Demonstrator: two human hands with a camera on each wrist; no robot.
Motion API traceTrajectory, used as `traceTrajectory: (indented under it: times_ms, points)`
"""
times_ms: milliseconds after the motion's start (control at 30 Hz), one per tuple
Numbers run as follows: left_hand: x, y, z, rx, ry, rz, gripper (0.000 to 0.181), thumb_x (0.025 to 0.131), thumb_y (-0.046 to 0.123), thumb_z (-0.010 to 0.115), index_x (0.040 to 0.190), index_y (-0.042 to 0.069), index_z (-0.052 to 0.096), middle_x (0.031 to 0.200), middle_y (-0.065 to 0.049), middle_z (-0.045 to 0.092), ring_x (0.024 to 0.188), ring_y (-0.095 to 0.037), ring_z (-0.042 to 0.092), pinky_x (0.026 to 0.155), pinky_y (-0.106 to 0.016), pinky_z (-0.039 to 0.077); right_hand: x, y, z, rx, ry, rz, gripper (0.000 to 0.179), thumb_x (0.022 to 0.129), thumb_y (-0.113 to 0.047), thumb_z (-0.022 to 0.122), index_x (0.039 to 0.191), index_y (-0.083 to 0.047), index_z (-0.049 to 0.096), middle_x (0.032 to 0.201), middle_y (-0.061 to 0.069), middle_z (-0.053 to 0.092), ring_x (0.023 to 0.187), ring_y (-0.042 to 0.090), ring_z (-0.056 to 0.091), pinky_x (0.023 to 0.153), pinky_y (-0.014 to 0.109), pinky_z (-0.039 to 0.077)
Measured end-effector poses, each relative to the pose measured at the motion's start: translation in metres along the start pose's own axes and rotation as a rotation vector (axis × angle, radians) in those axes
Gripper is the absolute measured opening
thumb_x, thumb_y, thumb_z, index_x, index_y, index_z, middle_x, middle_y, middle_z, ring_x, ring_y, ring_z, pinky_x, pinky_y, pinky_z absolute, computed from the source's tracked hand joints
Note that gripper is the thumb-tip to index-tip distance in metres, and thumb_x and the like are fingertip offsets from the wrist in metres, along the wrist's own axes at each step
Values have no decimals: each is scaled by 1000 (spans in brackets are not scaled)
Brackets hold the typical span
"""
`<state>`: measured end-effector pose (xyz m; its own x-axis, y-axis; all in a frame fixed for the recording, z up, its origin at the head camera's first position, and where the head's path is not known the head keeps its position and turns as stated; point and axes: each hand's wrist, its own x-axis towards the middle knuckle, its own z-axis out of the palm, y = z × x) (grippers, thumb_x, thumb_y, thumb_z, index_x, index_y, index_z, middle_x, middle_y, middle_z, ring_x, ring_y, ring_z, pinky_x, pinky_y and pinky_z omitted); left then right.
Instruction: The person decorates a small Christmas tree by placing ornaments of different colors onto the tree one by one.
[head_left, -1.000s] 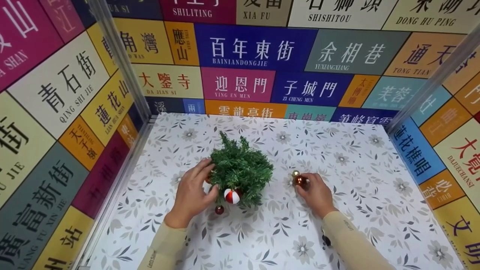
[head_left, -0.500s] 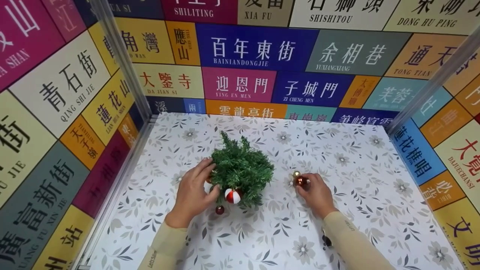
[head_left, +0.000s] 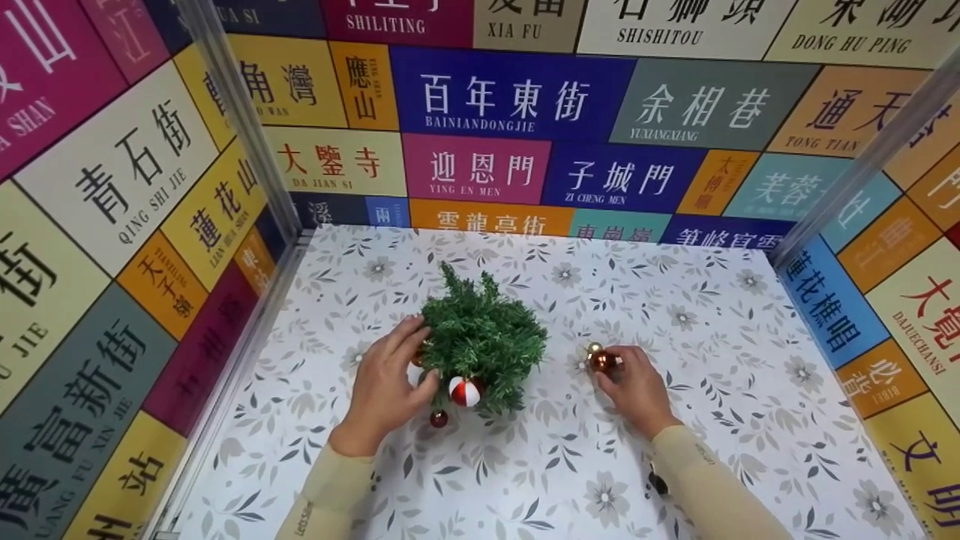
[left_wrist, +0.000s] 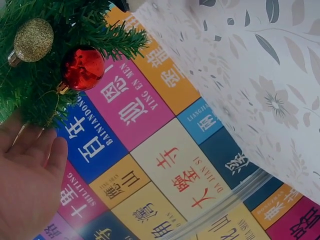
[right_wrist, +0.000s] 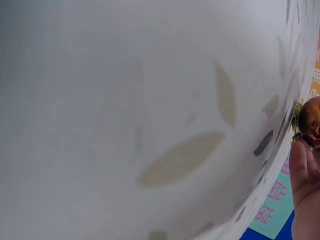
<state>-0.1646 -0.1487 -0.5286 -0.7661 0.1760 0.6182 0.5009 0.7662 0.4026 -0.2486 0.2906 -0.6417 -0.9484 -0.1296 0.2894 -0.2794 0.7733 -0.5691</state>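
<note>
Long tan sleeves [head_left: 712,484]; small dark lettering [head_left: 303,519], possibly "LetsSlim".

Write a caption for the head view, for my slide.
Left hand at a decorated green tree; right hand holding a shiny copper-coloured bauble.

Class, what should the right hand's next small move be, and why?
Probably to bring the copper bauble toward the tree: the right hand pinches the bauble, the left hand is at the tree, and the side nearer the right hand shows no bauble in the head view.
</note>
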Motion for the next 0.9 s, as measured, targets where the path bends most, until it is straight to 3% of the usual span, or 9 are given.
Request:
traceTrajectory:
  times_ms: [267,467,900]
  points:
    - [1,1,0,0,3,1,57,84,28,73,135,3,61,144,-12,52,129,-30,50,100,-51,43,-1,-2,-7,1,10,-20,45,84,-18,80,123,-15,58,114,0,55,94,19,62,78,40,55]
    - [1,2,0,18,-1,3,55,87,28,71,135,3,61,145,-11,51,127,-31,52,99,-52,44,-2,-9,-13,3,68,-102,47,82,-16,81,123,-10,60,114,2,57,91,17,63,71,35,57]
    - [1,2,0,17,7,3,57,85,28,72,135,3,61,145,-11,51,128,-30,51,99,-51,44,-13,-42,-29,135,63,-203,49,79,-10,82,123,-11,60,114,-3,59,91,14,65,68,36,59]
